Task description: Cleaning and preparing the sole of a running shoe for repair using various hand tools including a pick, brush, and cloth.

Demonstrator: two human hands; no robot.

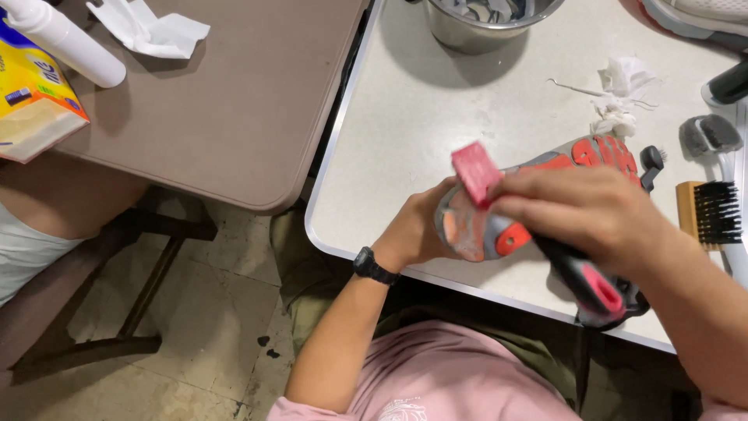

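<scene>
A sneaker lies sole-up over the near edge of the white table; its sole is grey with orange-red patches. My left hand, with a black watch on the wrist, grips the shoe's toe end. My right hand presses a pink block-shaped eraser against the sole near the toe. The heel of the shoe points toward my right, past the table edge.
A metal bowl stands at the back of the white table, with crumpled tissue, a thin metal pick and brushes to the right. A brown table on the left carries a tissue pack, a white bottle and paper.
</scene>
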